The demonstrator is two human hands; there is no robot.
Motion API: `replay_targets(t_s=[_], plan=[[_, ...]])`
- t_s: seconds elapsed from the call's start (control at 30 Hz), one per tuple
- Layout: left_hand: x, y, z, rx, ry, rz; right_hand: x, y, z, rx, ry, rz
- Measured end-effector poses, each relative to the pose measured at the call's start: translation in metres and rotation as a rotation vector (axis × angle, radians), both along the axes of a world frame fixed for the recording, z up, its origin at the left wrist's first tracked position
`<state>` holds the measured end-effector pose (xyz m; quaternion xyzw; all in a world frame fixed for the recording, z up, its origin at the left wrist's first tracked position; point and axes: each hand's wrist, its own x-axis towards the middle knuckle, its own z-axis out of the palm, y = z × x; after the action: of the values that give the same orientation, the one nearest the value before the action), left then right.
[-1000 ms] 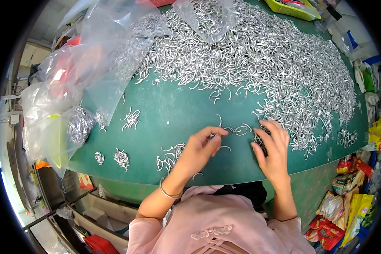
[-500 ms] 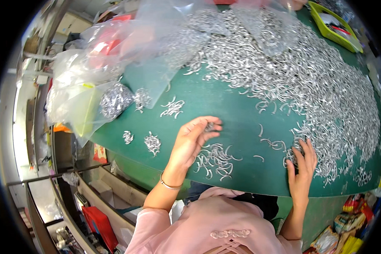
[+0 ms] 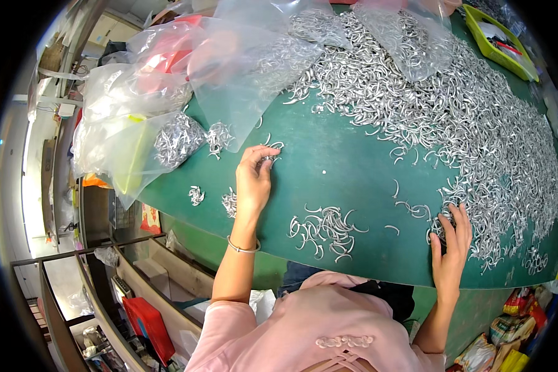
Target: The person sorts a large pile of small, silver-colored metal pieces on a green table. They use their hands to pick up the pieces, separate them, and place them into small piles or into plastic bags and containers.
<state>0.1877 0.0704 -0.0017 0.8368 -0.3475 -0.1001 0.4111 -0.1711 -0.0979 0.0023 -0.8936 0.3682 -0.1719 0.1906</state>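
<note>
My left hand (image 3: 253,180) reaches over the table with bent fingers closed round a few small curved silver metal pieces (image 3: 275,147) of a little pile, partly hidden by the fingers. At the near edge of a big heap of the same pieces (image 3: 428,111), my right hand (image 3: 452,245) rests with its thumb apart from the curved fingers; some pieces lie beneath them. Between the hands a loose pile of curved pieces (image 3: 327,229) lies near the table's front edge. Smaller piles (image 3: 196,195) sit left of my left forearm.
Clear plastic bags (image 3: 242,80) cover the green table's (image 3: 353,180) far left, one bag (image 3: 178,141) filled with silver pieces. Another bag (image 3: 409,46) lies on the heap. A yellow-green basket (image 3: 499,43) stands at the far right. Shelving (image 3: 161,273) is below left.
My left hand has moved left and away from me, from above the middle pile to the small far pile. My right hand stays at the heap's edge. The whole view has shifted slightly.
</note>
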Motion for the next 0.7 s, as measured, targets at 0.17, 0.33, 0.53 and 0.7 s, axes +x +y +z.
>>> replay_targets(t_s=[0.17,0.33,0.53,0.7], plan=[[0.016,0.022,0.01,-0.546,1.024,0.173,0.004,0.001,0.004,0.014,0.019,0.002],[0.032,0.071,0.032,-0.72,1.011,0.195,0.002,0.003,0.002,-0.008,0.026,-0.006],[0.013,0.116,0.013,-0.143,0.319,0.244,0.002,0.005,0.0,-0.004,0.055,0.005],[0.002,0.108,0.009,-0.021,-0.152,0.081,0.004,0.005,0.008,-0.007,0.05,0.013]])
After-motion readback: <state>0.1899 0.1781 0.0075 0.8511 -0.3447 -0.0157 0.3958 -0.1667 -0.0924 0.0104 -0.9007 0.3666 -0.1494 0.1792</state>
